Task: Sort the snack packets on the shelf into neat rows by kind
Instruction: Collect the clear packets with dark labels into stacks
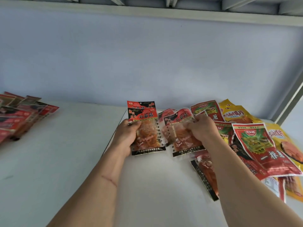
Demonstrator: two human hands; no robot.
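My left hand (127, 136) grips a small stack of red-and-black snack packets (147, 128) with clear windows, held upright above the white shelf (65, 153). Beside it, my right hand (201, 130) pinches another red-and-black packet (178, 126) of the same kind, its fingers curled over the packet's right edge. To the right lies a loose heap: red-and-green packets (260, 145), yellow packets (234, 113) and one more red-and-black packet (205, 174) lying flat under my right forearm.
A row of overlapping red packets (19, 115) lies at the shelf's far left. A pale blue back wall (147, 63) rises behind the shelf, a metal upright (290, 102) stands at the right, and the underside of the upper shelf (147, 12) spans the top.
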